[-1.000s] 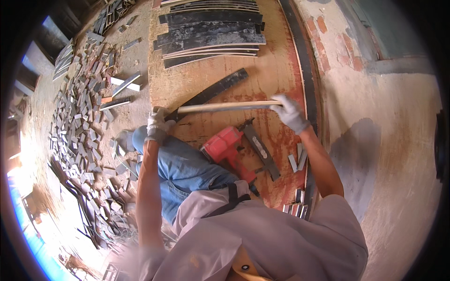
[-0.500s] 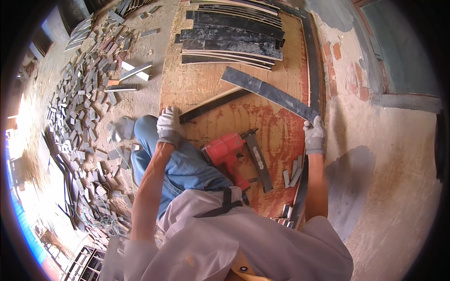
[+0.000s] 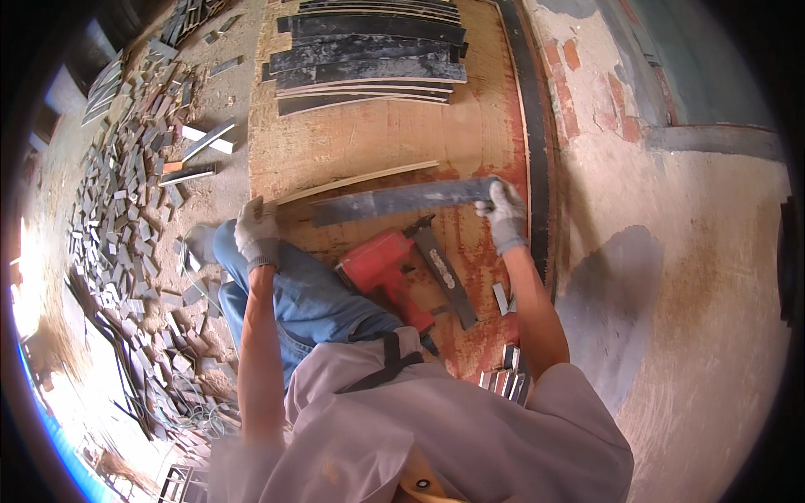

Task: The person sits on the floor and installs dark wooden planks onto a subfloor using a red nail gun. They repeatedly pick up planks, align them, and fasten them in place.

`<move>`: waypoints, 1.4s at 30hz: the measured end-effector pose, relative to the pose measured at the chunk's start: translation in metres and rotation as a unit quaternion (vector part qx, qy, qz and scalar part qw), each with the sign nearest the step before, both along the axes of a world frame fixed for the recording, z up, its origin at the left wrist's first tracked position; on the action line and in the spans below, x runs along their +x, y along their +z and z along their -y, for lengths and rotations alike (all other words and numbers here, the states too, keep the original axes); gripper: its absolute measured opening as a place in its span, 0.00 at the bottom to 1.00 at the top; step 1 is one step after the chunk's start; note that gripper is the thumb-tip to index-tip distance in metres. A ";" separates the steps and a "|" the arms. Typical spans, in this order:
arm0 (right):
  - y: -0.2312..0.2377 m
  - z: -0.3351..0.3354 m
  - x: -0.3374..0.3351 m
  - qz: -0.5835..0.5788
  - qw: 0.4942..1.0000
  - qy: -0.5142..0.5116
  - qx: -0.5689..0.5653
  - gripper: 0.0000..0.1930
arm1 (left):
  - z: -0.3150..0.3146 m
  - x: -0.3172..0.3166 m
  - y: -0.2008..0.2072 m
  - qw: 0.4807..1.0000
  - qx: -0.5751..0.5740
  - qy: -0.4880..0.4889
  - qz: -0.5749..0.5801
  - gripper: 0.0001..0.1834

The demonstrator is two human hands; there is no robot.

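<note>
In gloves, both hands are closed on thin wooden strips with dark faces and pale edges. My left hand [image 3: 257, 230] grips the left end of one strip [image 3: 360, 179], whose pale long edge faces up. At the right, my right hand [image 3: 505, 216] pinches the end of a second, dark-faced strip [image 3: 402, 201]. That strip lies nearly level, its left end close to the first strip on the near side. A red nail gun [image 3: 373, 261] with a dark magazine [image 3: 444, 277] lies on the plywood board just nearer to me, beside my knee.
A stack of dark strips [image 3: 369, 54] lies across the far part of the plywood [image 3: 335, 138]. Many short offcuts [image 3: 126, 226] litter the floor at left. Small cut pieces [image 3: 503, 381] sit near my right side. A patchy plastered wall [image 3: 704, 243] stands on the right.
The right-hand strip has swung from a steep slant to nearly level and come nearer, alongside the left-hand strip. The left-hand strip has turned, its pale edge now up. The view has shifted.
</note>
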State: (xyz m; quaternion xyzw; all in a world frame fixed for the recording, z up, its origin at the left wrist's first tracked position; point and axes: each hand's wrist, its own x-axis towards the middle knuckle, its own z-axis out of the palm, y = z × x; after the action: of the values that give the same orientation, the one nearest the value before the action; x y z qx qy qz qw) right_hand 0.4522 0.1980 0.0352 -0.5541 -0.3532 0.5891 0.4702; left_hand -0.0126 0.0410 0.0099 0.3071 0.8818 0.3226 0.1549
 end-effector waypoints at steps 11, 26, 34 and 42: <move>-0.016 -0.017 -0.107 0.064 0.996 0.008 -0.058 0.12 | 0.001 -0.017 -0.009 0.976 0.027 0.108 0.188 0.19; -0.015 0.009 -0.104 0.200 0.976 0.033 0.086 0.09 | 0.008 0.005 -0.009 0.941 0.126 0.143 0.281 0.25; -0.021 0.016 -0.092 0.133 0.991 -0.007 -0.034 0.14 | 0.005 0.014 -0.001 0.936 0.127 0.134 0.299 0.24; -0.026 0.023 -0.091 0.119 0.992 -0.026 -0.044 0.13 | 0.009 0.015 -0.001 0.928 0.145 0.131 0.317 0.23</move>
State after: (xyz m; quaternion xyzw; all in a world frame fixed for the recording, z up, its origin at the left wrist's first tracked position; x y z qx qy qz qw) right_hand 0.3616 0.1746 0.0094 -0.6499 -0.3655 0.5213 0.4150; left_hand 0.0019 0.0320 0.0090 0.0893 0.7627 0.5448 0.3368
